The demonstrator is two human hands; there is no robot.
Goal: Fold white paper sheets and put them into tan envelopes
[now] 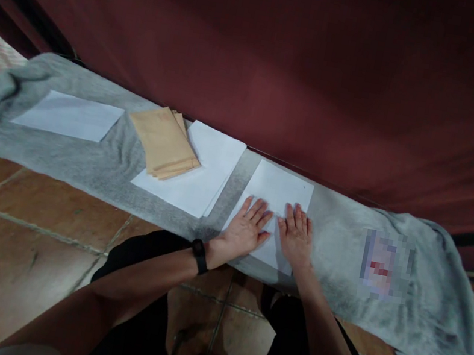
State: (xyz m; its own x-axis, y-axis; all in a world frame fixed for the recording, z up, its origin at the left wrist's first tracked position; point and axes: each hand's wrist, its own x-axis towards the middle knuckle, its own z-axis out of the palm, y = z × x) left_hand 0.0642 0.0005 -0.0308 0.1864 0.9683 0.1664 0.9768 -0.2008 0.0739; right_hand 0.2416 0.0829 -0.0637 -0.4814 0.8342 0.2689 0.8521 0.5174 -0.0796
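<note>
A white sheet of paper (284, 184) lies on the grey cloth in front of me. My left hand (247, 228) rests flat on its left part, fingers spread, with a black band on the wrist. Flat on the right part of the same sheet is my right hand (297, 234), its fingers apart. Neither hand holds anything. Left of this sheet lies a stack of white paper (217, 159), partly covered by several brown envelopes (163, 140). Another white sheet (71, 116) is at the far left.
The grey cloth (331, 237) covers a long, narrow surface. A blurred, pixelated item (380, 265) lies on its right part. Behind hangs a dark red curtain (256, 71). Brown floor tiles (22, 250) show below.
</note>
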